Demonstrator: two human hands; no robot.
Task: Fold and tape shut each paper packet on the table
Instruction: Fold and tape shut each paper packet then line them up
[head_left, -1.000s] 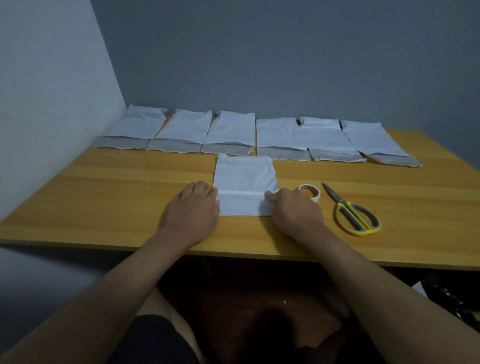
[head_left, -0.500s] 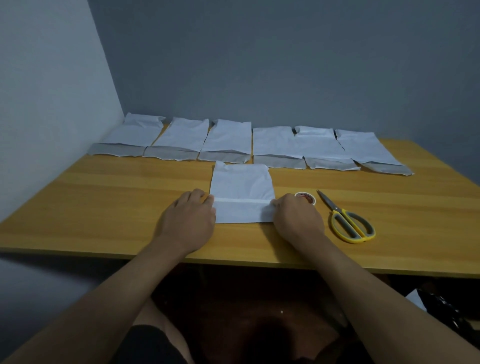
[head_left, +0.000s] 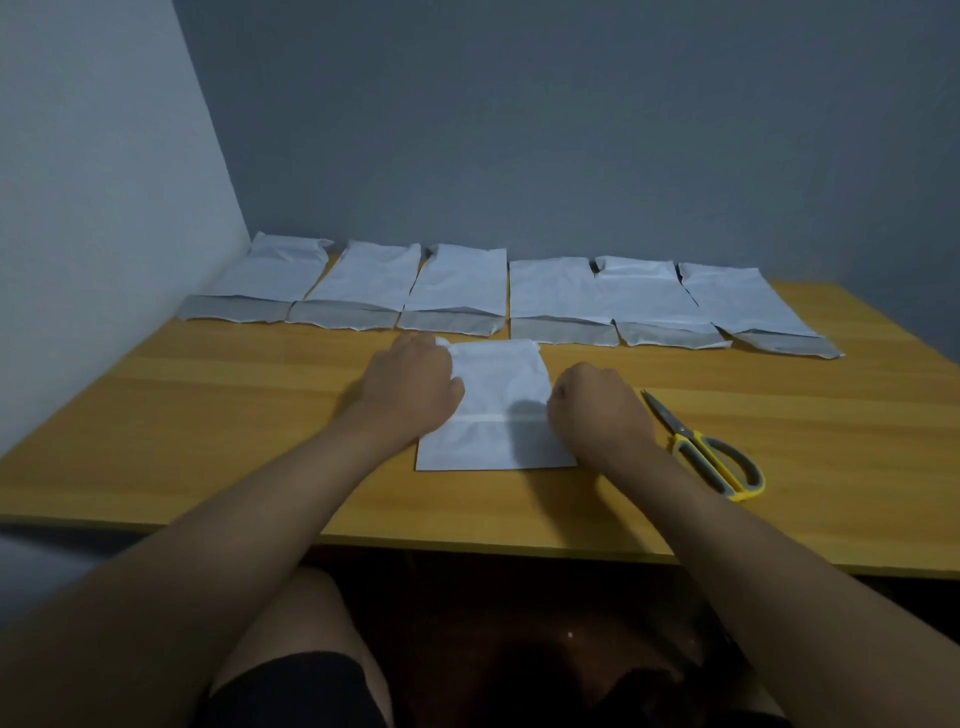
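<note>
A white paper packet (head_left: 498, 395) lies flat near the middle of the wooden table (head_left: 208, 415), with a strip of tape across its folded lower part. My left hand (head_left: 410, 387) rests on the packet's upper left corner, thumb on the paper. Just off the packet's right edge, my right hand (head_left: 597, 408) sits with curled fingers over the spot where the tape roll lay. The roll itself is hidden under that hand. Several more white packets (head_left: 457, 283) lie in a row along the back of the table, their near ends folded.
Yellow-handled scissors (head_left: 711, 457) lie right of my right hand, blades pointing towards it. A wall stands close on the left and another behind the table. The table's front edge is just below the packet, above my knees.
My left hand slid up from the taped fold to the packet's upper left corner. My right hand left the packet's edge and moved right, over the tape roll, which is now covered.
</note>
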